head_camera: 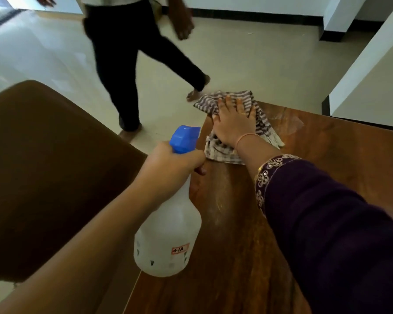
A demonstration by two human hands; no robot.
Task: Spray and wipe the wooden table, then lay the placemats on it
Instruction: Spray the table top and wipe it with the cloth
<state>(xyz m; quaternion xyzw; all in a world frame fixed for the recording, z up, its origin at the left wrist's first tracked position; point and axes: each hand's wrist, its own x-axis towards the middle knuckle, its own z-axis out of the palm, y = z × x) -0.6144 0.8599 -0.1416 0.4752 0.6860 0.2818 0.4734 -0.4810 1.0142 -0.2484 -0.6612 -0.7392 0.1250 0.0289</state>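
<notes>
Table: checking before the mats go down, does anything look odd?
The cloth under the right hand hangs past the far corner of the table, and a pale smear shows beside it. Nothing else stands out.

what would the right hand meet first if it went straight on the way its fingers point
Probably nothing solid: the right hand lies flat on the striped cloth at the wooden table corner, fingers pointing past the edge. Beyond is floor; a passing person's foot sits lower, depth unclear.
</notes>
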